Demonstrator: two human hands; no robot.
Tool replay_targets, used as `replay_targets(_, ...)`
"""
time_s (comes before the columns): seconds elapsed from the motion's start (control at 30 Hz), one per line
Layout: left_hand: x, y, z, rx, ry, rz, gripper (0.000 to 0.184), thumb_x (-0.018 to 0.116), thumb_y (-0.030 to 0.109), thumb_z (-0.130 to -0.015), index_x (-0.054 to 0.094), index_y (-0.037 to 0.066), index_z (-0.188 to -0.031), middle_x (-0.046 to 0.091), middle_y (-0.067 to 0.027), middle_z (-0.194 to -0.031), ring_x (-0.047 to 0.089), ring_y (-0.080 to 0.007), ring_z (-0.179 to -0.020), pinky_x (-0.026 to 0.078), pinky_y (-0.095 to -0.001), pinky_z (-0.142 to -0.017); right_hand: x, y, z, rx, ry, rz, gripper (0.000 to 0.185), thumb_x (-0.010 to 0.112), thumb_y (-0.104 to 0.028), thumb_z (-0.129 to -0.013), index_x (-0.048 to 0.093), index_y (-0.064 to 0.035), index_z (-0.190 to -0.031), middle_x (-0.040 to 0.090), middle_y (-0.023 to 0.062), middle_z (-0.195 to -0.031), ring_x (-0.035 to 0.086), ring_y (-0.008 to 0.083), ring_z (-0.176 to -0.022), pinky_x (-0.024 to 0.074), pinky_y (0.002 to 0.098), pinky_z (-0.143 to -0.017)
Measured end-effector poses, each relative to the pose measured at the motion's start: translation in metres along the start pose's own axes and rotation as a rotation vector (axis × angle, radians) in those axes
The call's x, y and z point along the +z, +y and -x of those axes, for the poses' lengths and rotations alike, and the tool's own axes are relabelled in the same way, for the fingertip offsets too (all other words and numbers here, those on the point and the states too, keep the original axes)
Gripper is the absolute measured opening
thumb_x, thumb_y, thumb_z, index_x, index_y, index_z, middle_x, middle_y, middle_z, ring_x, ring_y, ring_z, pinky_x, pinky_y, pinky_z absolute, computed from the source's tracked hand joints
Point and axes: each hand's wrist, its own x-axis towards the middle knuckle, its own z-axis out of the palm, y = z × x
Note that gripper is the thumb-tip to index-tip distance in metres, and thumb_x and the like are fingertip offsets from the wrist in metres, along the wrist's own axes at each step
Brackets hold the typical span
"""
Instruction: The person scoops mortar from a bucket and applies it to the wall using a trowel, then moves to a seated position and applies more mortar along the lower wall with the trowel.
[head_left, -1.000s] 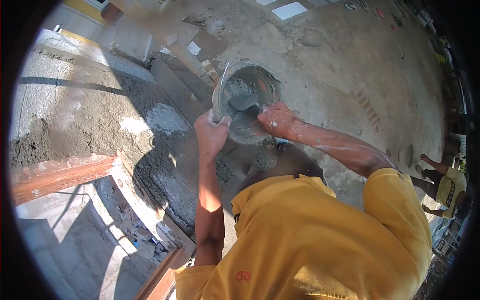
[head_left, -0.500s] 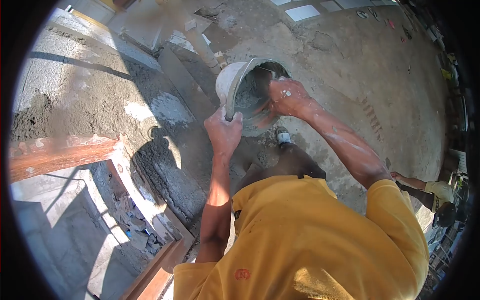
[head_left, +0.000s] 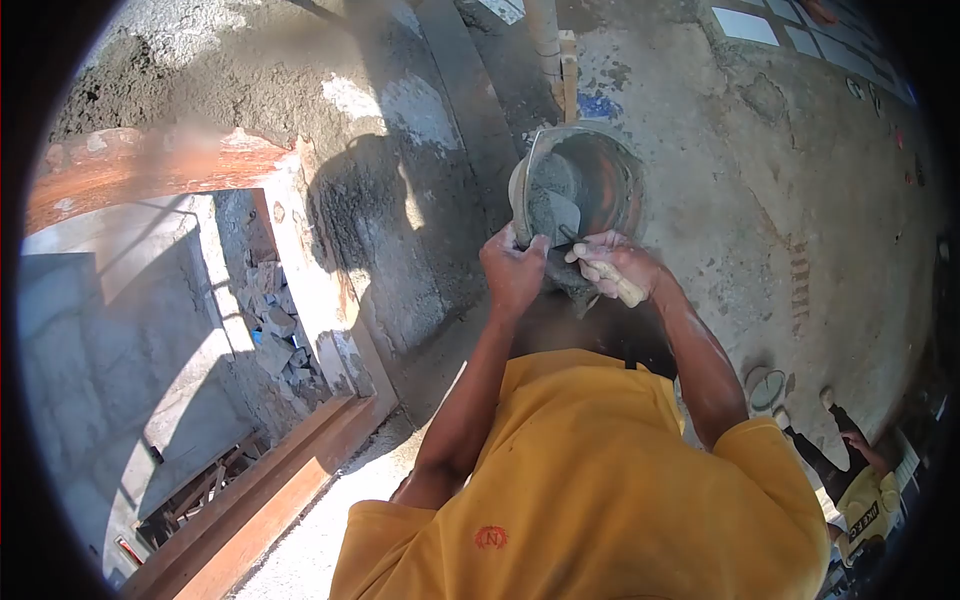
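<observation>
My left hand (head_left: 515, 275) is closed on the near left rim of a bucket (head_left: 612, 170), which is tilted so its mouth faces me. Wet grey mortar (head_left: 541, 213) clings to the inside. In my right hand (head_left: 628, 262) is a trowel (head_left: 564, 218), gripped by its pale, mortar-smeared handle. Its flat blade lies inside the bucket's mouth, near the left wall. Both hands and forearms carry grey smears. Whether the blade touches the wall I cannot tell.
On the left, a rough mortar-covered ledge (head_left: 230, 90) borders an opening with a wooden frame (head_left: 160, 165). Broken rubble (head_left: 285, 340) lies inside. A post (head_left: 545, 45) stands ahead. Another person (head_left: 865, 490) is at lower right, near a round container (head_left: 766, 389).
The bucket now sits farther right in view, its mouth turned more toward me. My right hand has drawn back from inside to the near rim, and the trowel's blade and handle now show.
</observation>
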Motion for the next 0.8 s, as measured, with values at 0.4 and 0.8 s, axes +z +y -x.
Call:
replay_targets(0.4,-0.063,-0.191,0.083,-0.796,0.311,0.177,0.016,0.07,0.005,-0.096,0.074,0.001,-0.111,0.072,0.0006,-0.094,0.063,-0.0083,-0.08,0.053,-0.0276,-0.073,-0.042,0.007,-0.115,-0.214,0.264,-0.076,0.026,0.073,-0.02,-0.104,0.069,-0.0025,-0.123,0.066,0.0018,-0.08,0.061,0.0102,-0.056,0.0499,0.0255,-0.053)
replay_targets(0.8,-0.037,-0.269,0.138,-0.943,0.356,0.208,0.016,0.068,0.006,-0.102,0.069,-0.002,-0.116,0.073,-0.0074,-0.107,0.07,-0.0177,-0.093,0.057,-0.0353,-0.085,0.076,0.114,-0.283,-0.513,0.409,0.742,0.03,0.077,-0.027,-0.091,0.065,0.0003,-0.092,0.069,0.0264,-0.081,0.07,0.0498,-0.084,0.0547,0.0537,-0.076)
